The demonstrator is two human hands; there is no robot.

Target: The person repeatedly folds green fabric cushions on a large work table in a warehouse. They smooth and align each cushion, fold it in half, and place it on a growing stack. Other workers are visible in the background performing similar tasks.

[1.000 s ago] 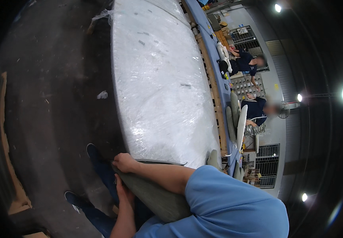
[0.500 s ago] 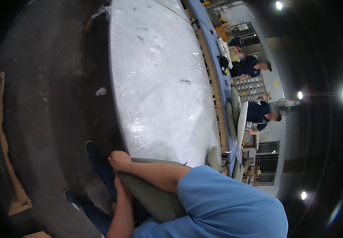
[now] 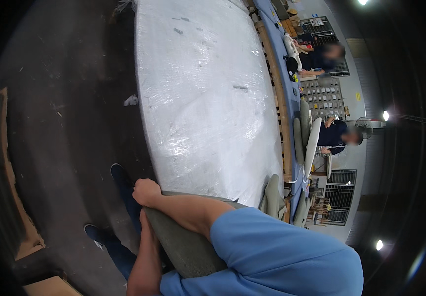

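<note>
A grey-green cushion (image 3: 183, 241) is pressed against my body, between my two forearms. My right hand (image 3: 146, 191) is closed as a fist over the cushion's top corner, close to the near edge of a big white table wrapped in clear film (image 3: 208, 98). My left forearm (image 3: 144, 266) runs up along the cushion's left side. Its hand is tucked under the cushion's edge, out of sight. My blue sleeve covers the lower right.
My dark shoes (image 3: 121, 175) stand on the dark floor (image 3: 65, 123), where a white scrap (image 3: 130, 100) lies. Cardboard (image 3: 20, 232) is at the left. Beyond the table, upright cushions (image 3: 304, 128) lean, and two people (image 3: 338, 135) work.
My hands and the cushion keep their hold and place. The view has shifted a little, and the person at the far back right has moved.
</note>
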